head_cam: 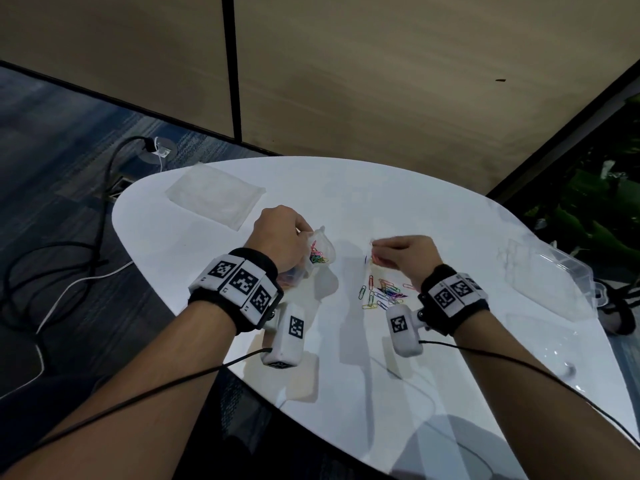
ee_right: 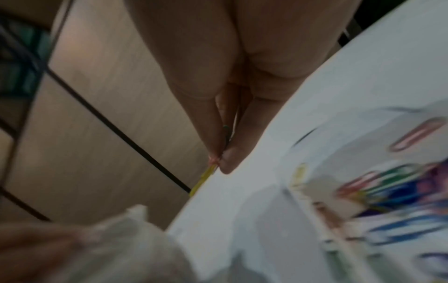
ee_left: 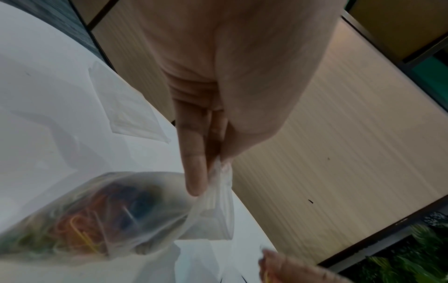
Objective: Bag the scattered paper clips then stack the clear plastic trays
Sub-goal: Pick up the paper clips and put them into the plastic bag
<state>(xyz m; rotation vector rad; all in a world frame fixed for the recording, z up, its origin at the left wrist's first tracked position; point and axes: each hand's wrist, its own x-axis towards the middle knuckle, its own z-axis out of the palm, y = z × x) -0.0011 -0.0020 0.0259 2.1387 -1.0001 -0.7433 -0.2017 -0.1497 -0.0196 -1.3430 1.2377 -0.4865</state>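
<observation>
my left grip (head_cam: 280, 233) is pinching the bag (head_cam: 320, 249) open by its rim mid-desk, my right grip (head_cam: 403, 252) has a few clips (ee_right: 208, 173) squeezed between thumb and fingertips just to the bag's right, mouth facing it, with the loose pile (head_cam: 382, 294) nearer my right wrist

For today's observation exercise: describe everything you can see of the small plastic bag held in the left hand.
The bag is small, thin, clear and crumpled plastic. The left hand pinches its top edge between thumb and fingertips, as the left wrist view shows, so it hangs just above the white table. Inside lies a tangle of coloured paper clips, among them orange, yellow, green and dark blue. Whether its mouth is open cannot be told. Nothing else visibly touches it.
</observation>
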